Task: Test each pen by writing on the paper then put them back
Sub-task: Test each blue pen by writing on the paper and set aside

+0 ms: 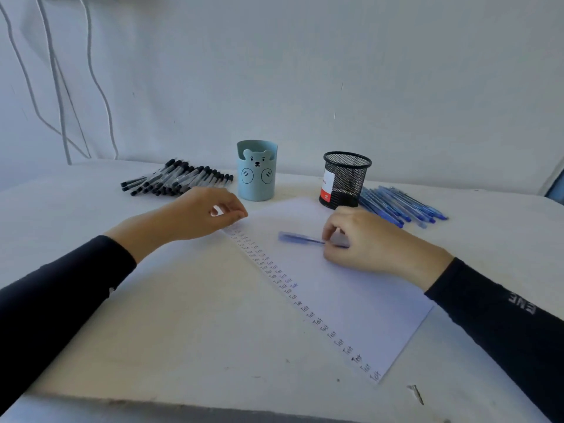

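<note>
A white sheet of paper lies slantwise on the table, with a long column of small written words down its left edge. My right hand hovers low over the sheet and pinches a blue pen, which points left and looks blurred. My left hand rests at the paper's top left corner, fingers curled down onto it. A pile of black-capped pens lies at the back left. Blue pens lie in a heap at the back right.
A light blue bear-faced pen cup and a black mesh pen cup stand behind the paper. White cables hang on the wall at the left. The table's front edge runs near the bottom.
</note>
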Motion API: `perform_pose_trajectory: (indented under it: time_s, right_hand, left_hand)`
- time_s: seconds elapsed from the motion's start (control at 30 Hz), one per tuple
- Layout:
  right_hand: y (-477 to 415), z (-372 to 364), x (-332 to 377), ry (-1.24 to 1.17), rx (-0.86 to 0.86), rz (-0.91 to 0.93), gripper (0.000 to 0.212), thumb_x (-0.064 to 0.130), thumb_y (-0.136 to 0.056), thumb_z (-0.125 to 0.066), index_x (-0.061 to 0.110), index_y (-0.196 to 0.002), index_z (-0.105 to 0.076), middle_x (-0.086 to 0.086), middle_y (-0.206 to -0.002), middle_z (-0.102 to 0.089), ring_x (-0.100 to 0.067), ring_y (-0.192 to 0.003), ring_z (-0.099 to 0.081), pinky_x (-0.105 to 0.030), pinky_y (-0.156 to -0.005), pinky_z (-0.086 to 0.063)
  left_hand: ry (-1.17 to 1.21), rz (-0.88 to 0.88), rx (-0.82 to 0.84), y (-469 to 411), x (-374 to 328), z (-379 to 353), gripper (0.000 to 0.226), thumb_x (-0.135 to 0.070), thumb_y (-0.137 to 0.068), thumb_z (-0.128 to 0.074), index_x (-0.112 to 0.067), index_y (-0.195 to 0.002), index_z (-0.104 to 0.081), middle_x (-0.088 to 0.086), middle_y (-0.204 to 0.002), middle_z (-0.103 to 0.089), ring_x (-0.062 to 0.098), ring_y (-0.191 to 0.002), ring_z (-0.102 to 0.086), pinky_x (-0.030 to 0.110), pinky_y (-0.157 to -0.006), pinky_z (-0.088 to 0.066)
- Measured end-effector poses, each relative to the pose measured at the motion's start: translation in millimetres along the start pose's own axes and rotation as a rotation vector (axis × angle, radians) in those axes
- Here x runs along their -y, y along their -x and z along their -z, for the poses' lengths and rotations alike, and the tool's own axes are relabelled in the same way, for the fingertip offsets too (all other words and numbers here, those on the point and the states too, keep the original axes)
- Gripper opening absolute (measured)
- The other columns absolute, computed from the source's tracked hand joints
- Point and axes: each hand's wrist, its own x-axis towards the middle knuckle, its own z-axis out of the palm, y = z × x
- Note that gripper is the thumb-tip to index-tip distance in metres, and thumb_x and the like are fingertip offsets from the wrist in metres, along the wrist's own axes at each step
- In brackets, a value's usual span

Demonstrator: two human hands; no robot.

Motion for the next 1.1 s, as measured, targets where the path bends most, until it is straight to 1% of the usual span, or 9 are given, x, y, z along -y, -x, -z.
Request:
perform_pose_trajectory:
  time_s: [0.1, 0.3, 0.43, 0.6, 0.73, 0.83, 0.9, 1.03, 1.1]
  right_hand:
    - [0, -4, -3, -0.058, 0.015, 0.03, 0.028, 0.036, -0.092, -0.062, 0.021, -0.114, -0.067, 0.004, -0.107, -0.057, -0.013, -0.099, -0.053, -0.029, -0.088, -0.044]
    - [-8, -17, -1, -0.176, -0.142, 0.073, 0.014, 0.016, -0.098, -0.052, 0.01, -0.108, -0.058, 0.002, -0.087, -0.058, -0.018, -0.077, -0.055, -0.038, -0.072, -0.047]
    - [-8, -16, -5, -0.167, -0.184, 0.044, 0.03, 0.025, -0.101, -0.049, 0.017, -0.126, -0.063, 0.02, -0.071, -0.046, -0.001, -0.066, -0.046, -0.022, -0.062, -0.033]
    - [-1, -15, -5, 0.008, -0.108, -0.029, 0.028, 0.04, -0.1, -0.046, 0.025, -0.106, -0.068, 0.001, -0.062, -0.052, -0.015, -0.062, -0.048, -0.029, -0.051, -0.032]
    - [0, -9, -1, 0.028, -0.092, -0.122, 0.039, 0.066, -0.092, -0.043, 0.044, -0.109, -0.07, 0.014, -0.06, -0.057, -0.009, -0.072, -0.052, -0.027, -0.06, -0.04]
    - [1, -7, -2, 0.079, -0.095, -0.129, 0.036, 0.071, -0.09, -0.041, 0.056, -0.113, -0.064, 0.021, -0.083, -0.068, -0.004, -0.086, -0.06, -0.026, -0.072, -0.047]
    - [1, -5, 0, 0.091, -0.104, -0.142, 0.036, 0.072, -0.089, -0.041, 0.06, -0.117, -0.06, 0.021, -0.087, -0.069, -0.006, -0.09, -0.061, -0.025, -0.068, -0.043]
    - [-2, -1, 0, 0.271, -0.042, -0.203, 0.06, 0.076, -0.087, -0.028, 0.044, -0.135, -0.047, 0.007, -0.097, -0.067, -0.021, -0.102, -0.061, -0.031, -0.07, -0.034]
    - [-1, 2, -6, 0.221, 0.044, -0.243, 0.037, 0.059, -0.097, -0.03, 0.034, -0.123, -0.04, 0.007, -0.086, -0.059, -0.023, -0.089, -0.059, -0.032, -0.067, -0.032]
  left_hand:
    - [-0.022, -0.012, 0.048, 1, -1, -4, 0.012, -0.024, -0.092, -0.063, -0.03, -0.098, -0.072, -0.015, -0.096, -0.068, 0.002, -0.093, -0.06, 0.027, -0.084, -0.051]
    - [-0.03, -0.028, 0.071, 2, -1, -6, 0.017, -0.043, -0.089, -0.062, -0.034, -0.099, -0.072, -0.013, -0.098, -0.065, 0.003, -0.096, -0.059, 0.037, -0.088, -0.05]
    - [-0.049, -0.044, 0.086, 1, 1, -7, 0.018, -0.048, -0.087, -0.061, -0.037, -0.099, -0.07, -0.013, -0.103, -0.063, 0.002, -0.099, -0.058, 0.038, -0.093, -0.048]
    - [-0.006, -0.049, 0.125, 5, -5, -9, 0.064, -0.092, -0.065, -0.041, -0.05, -0.109, -0.062, -0.031, -0.12, -0.056, -0.009, -0.117, -0.049, 0.008, -0.099, -0.033]
    - [0.004, -0.021, 0.202, 5, -10, -10, 0.068, -0.084, -0.065, -0.047, -0.047, -0.12, -0.061, -0.035, -0.127, -0.052, -0.015, -0.121, -0.042, -0.003, -0.092, -0.024]
    - [0.021, 0.005, 0.207, 5, -10, -10, 0.068, -0.082, -0.064, -0.049, -0.046, -0.12, -0.062, -0.031, -0.129, -0.053, -0.012, -0.122, -0.043, -0.002, -0.091, -0.024]
    - [0.018, 0.008, 0.214, 5, -12, -9, 0.068, -0.082, -0.064, -0.049, -0.046, -0.12, -0.062, -0.031, -0.129, -0.052, -0.012, -0.122, -0.043, -0.002, -0.09, -0.025]
    - [0.015, 0.023, 0.236, 6, -11, -6, 0.063, -0.082, -0.066, -0.051, -0.048, -0.119, -0.062, -0.034, -0.129, -0.05, -0.013, -0.122, -0.043, 0.001, -0.09, -0.027]
    - [0.007, 0.037, 0.239, 6, -11, -5, 0.056, -0.076, -0.071, -0.055, -0.048, -0.118, -0.062, -0.035, -0.128, -0.05, -0.016, -0.12, -0.042, 0.0, -0.088, -0.027]
